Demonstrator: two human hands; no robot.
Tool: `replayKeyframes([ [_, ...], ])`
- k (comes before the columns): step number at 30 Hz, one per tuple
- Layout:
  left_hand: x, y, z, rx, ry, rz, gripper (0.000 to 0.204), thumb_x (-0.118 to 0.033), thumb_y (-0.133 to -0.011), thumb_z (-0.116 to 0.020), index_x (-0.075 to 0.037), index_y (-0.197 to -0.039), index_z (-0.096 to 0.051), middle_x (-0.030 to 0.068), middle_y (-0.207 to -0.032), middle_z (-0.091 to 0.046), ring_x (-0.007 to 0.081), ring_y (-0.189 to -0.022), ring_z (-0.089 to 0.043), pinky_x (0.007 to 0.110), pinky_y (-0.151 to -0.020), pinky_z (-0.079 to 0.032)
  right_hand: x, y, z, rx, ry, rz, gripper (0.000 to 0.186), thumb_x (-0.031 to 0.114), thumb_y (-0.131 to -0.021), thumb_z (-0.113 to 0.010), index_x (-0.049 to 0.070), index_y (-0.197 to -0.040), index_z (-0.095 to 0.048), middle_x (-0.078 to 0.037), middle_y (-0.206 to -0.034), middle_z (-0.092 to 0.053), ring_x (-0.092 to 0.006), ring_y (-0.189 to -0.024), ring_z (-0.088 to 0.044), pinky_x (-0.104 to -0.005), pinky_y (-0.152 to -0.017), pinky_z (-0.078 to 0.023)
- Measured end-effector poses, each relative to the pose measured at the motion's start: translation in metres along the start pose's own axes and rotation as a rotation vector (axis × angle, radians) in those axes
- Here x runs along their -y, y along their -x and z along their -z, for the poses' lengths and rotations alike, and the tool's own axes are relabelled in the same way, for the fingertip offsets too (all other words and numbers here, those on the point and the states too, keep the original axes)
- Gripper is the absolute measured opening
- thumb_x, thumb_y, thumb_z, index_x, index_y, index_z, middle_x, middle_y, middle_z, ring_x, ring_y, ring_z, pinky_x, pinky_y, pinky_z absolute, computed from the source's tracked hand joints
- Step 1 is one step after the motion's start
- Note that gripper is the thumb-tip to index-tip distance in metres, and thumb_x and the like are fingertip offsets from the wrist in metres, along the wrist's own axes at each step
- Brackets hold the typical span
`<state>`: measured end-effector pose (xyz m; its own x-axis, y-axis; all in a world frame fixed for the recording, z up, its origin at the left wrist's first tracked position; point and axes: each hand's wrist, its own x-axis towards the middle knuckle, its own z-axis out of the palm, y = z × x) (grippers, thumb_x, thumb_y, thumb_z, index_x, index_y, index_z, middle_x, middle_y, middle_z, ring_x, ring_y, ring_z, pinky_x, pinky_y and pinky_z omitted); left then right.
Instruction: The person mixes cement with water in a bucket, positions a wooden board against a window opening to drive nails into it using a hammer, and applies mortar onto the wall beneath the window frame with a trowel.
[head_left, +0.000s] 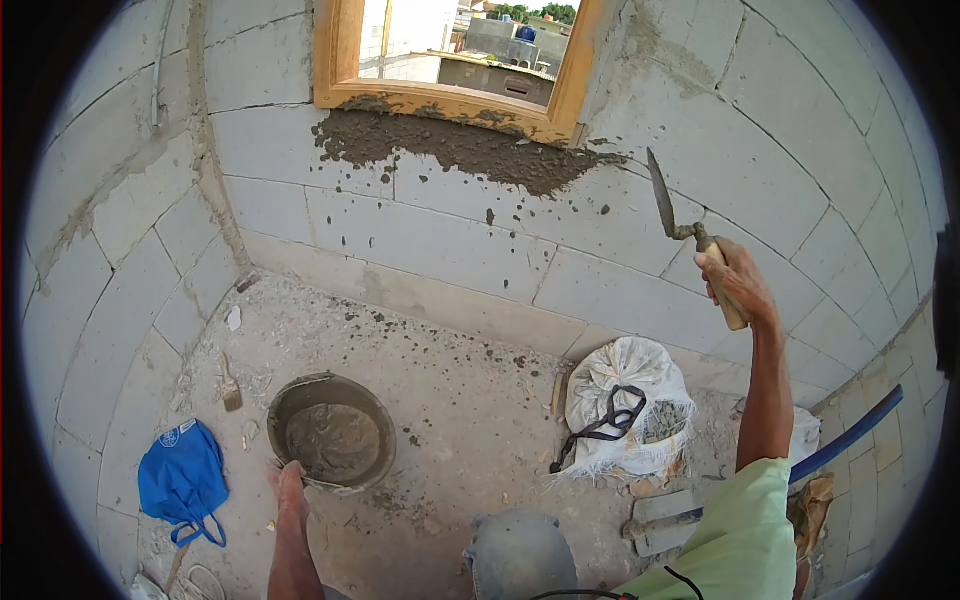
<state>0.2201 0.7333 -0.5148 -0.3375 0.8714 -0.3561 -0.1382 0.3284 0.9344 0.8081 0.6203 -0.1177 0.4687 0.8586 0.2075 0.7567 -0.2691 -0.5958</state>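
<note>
My right hand (738,282) is raised at the right, closed round the wooden handle of a trowel (663,195). The trowel's mortar-stained blade points up, seen nearly edge-on against the block wall. My left hand (288,486) is low at the left, closed on the near rim of a dark bucket (384,410). Wet grey mortar (335,440) lies inside the bucket. Under the wooden window frame (450,108), a rough band of wet mortar (440,145) clings to the wall, with splatters below it.
A white sack (625,385) with a black tie rests by the wall. A blue cloth bag (183,475) and a brush (231,388) lie left of the bucket. At the lower right are a flat metal tool (660,523) and a blue pipe (850,430). Mortar crumbs dot the floor.
</note>
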Motion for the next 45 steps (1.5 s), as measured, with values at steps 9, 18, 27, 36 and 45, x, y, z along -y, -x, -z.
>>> replayKeyframes([
  [9, 0.006, 0.007, -0.005, -0.122, -0.017, 0.025, 0.025, -0.004, -0.065, -0.055, -0.004, -0.089, -0.048, 0.0043, -0.080, -0.052, 0.0153, -0.074, -0.049, 0.031, -0.067, -0.044, -0.068, 0.074, -0.125, 0.306, 0.449, 0.016, 0.041, 0.032, -0.077, -0.070, -0.001, -0.096, -0.057, -0.026, -0.084, -0.063, -0.0426, -0.085, -0.061, -0.0472, -0.073, -0.047],
  [18, 0.021, 0.006, -0.001, 0.020, -0.045, 0.056, 0.032, -0.001, -0.064, -0.055, -0.003, -0.095, -0.047, 0.0082, -0.082, -0.052, 0.0209, -0.071, -0.055, 0.038, -0.061, -0.053, 0.012, 0.092, -0.345, 0.558, 0.592, 0.643, 0.035, 0.023, -0.082, -0.064, 0.005, -0.110, -0.053, -0.017, -0.096, -0.061, -0.0332, -0.091, -0.063, -0.0437, -0.074, -0.051],
  [27, -0.016, 0.043, 0.001, 0.025, -0.009, 0.183, 0.036, 0.005, -0.062, -0.051, -0.003, -0.096, -0.041, 0.0108, -0.086, -0.050, 0.0213, -0.065, -0.054, 0.038, -0.056, -0.052, 0.053, 0.112, -0.459, 0.614, 0.872, 1.081, 0.031, 0.012, -0.083, -0.056, 0.000, -0.112, -0.052, -0.018, -0.098, -0.061, -0.0323, -0.092, -0.063, -0.0422, -0.076, -0.051],
  [36, -0.022, 0.045, 0.021, 0.082, -0.062, 0.212, 0.032, 0.003, -0.062, -0.052, -0.005, -0.092, -0.045, 0.0069, -0.081, -0.051, 0.0185, -0.066, -0.054, 0.035, -0.056, -0.049, 0.043, 0.120, -0.426, 0.988, 0.463, 0.662, 0.039, 0.030, -0.081, -0.065, 0.007, -0.110, -0.053, -0.016, -0.098, -0.063, -0.0341, -0.095, -0.063, -0.0454, -0.082, -0.050],
  [45, -0.036, 0.044, 0.021, 0.089, -0.019, 0.219, 0.035, -0.001, -0.062, -0.051, -0.008, -0.095, -0.045, 0.0079, -0.085, -0.053, 0.0198, -0.067, -0.054, 0.036, -0.055, -0.047, 0.024, 0.041, -0.374, 1.320, -0.064, 0.594, 0.038, 0.040, -0.078, -0.073, 0.009, -0.097, -0.061, -0.008, -0.079, -0.063, -0.0235, -0.078, -0.064, -0.0366, -0.066, -0.049],
])
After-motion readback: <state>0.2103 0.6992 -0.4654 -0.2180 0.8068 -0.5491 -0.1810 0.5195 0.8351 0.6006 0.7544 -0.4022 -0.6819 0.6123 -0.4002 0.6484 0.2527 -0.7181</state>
